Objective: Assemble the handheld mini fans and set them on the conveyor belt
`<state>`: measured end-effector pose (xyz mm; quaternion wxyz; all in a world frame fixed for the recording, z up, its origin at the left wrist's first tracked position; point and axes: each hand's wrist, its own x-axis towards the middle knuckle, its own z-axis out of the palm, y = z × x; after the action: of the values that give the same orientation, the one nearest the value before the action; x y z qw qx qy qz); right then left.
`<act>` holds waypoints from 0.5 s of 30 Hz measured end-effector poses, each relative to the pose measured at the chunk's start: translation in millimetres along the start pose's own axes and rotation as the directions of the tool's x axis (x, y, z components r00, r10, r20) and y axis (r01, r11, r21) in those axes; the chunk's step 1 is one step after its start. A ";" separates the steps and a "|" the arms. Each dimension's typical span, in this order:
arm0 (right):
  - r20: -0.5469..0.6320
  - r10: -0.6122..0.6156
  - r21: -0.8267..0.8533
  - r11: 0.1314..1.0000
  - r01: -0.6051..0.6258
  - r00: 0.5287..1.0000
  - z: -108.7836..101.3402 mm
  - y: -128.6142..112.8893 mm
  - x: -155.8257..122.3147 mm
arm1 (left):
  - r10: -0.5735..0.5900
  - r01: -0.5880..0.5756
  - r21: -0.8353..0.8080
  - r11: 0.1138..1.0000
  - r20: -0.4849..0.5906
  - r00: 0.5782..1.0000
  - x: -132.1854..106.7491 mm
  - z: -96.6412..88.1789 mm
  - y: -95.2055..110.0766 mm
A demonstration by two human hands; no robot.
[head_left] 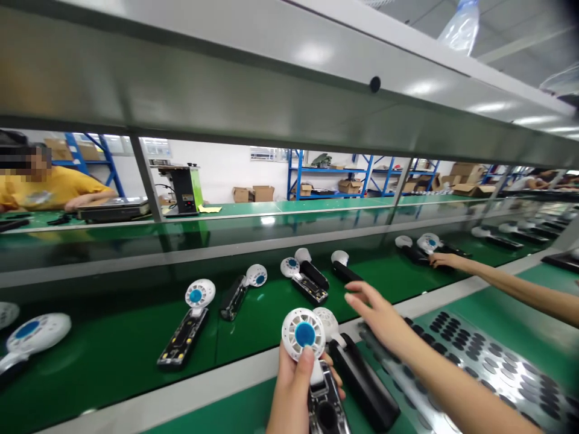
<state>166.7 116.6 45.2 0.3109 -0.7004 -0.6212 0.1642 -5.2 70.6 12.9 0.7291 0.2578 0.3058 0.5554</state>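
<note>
Nearest the camera, the left hand [294,386] is clamped around an unfinished handheld fan with a round white grille, a blue hub and an open black handle [312,367]. The thumb presses just below the blue hub, which keeps the head upright and the open circuit side facing the person. Just beside it, a second fan with a white head and closed black handle [357,374] lies across the pale edge rail of the green counter [136,404], within easy reach.

The right hand [375,313] stretches forward over the dark green conveyor belt [113,337], fingers spread and loose, holding nothing; it hovers near a sheet of dark round pads on a grey tray [488,355] to its right.

Farther out on the belt, several more half-built fans with white heads [199,301] lie flat and spaced apart, handles angled, so each can be picked singly.

Beyond them, another person's bare arm [497,283] reaches in from the right to fans at the belt's far side. Across the line sits a person in a yellow shirt [49,187], with blue shelving racks holding cardboard boxes [330,175] at the back.
</note>
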 end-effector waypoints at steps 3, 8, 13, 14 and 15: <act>-0.121 0.094 -0.146 0.983 -0.111 0.988 2.9 33.2 56.8 | -0.024 0.024 0.023 0.999 -0.010 1.000 -2.0 1.1 -1.6; -0.140 0.217 -0.258 0.934 -0.247 0.966 13.8 69.2 109.3 | 0.069 -0.012 0.330 0.944 -0.162 0.984 23.0 -13.8 1.2; -0.029 0.299 -0.202 0.933 -0.299 0.954 4.6 82.3 127.1 | 0.230 -0.052 0.683 0.729 -0.172 0.958 87.5 -21.2 38.4; -0.026 0.304 -0.175 0.937 -0.304 0.952 2.6 82.8 126.2 | 0.257 -0.073 0.731 0.679 -0.144 0.956 100.8 -20.1 47.8; -0.029 0.308 -0.142 0.941 -0.309 0.951 0.8 82.4 123.5 | 0.290 -0.093 0.780 0.619 -0.116 0.950 113.0 -18.8 56.7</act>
<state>251.1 233.9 11.2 0.2317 -0.8102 -0.5131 0.1632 -33.9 194.8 22.7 0.4463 0.5068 0.5648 0.4743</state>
